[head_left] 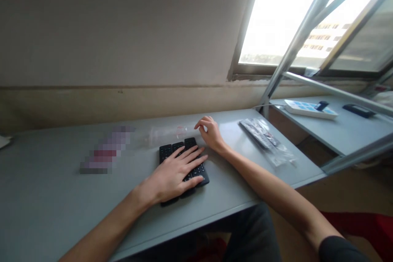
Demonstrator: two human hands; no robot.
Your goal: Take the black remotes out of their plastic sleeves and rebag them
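Note:
Three black remote controls (166, 152) with rows of small buttons lie side by side on the grey table. Across them rests my left hand (179, 168), palm down with the fingers spread, covering much of their middle. Just beyond their far right end is my right hand (210, 133), its fingers curled in towards the thumb. Its fingertips are beside the right end of a clear plastic bag (162, 133) with faint red print. Whether they grip the bag's edge is too unclear to tell.
Clear bags with dark items inside (260, 133) lie on the table's right. A blurred-out purple and red item (106, 151) is at left. Past the metal frame (291, 49), a lower-right surface holds a white power strip (310, 109) and a black object (358, 110).

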